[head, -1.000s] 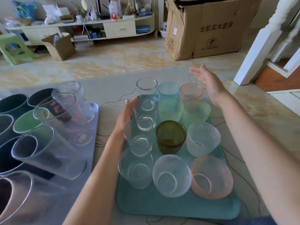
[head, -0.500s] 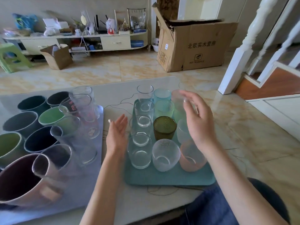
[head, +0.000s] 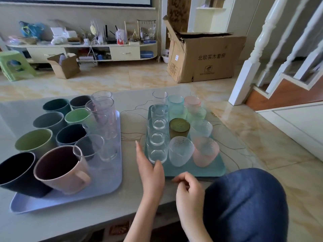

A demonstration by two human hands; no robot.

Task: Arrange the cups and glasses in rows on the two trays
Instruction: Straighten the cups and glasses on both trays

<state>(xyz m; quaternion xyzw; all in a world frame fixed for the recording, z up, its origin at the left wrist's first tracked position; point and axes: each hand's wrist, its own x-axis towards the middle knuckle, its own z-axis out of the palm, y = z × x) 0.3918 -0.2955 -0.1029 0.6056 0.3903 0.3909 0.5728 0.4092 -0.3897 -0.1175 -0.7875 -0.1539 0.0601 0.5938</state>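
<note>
A teal tray (head: 195, 171) holds three rows of glasses: clear tumblers (head: 158, 119) on the left, a dark green glass (head: 179, 127) in the middle, frosted pink (head: 205, 151) and white glasses (head: 180, 151) near me. A lilac tray (head: 108, 179) on the left carries coloured mugs, with a pink mug (head: 62, 169) nearest, and a row of tall clear glasses (head: 103, 117). My left hand (head: 151, 172) rests flat on the table between the trays, fingers apart, by the teal tray's near left corner. My right hand (head: 189, 191) hovers at the table's front edge, fingers loosely curled, holding nothing.
My knee in blue denim (head: 244, 203) is at the table's near right corner. Beyond the table lie tiled floor, a large cardboard box (head: 204, 56), a small box (head: 64, 66), a green stool (head: 14, 65), a cluttered low shelf (head: 82, 46) and a white stair post (head: 251, 55).
Both hands have drawn back from the sides of the teal tray toward me. The view has pulled back and up, showing more of the room.
</note>
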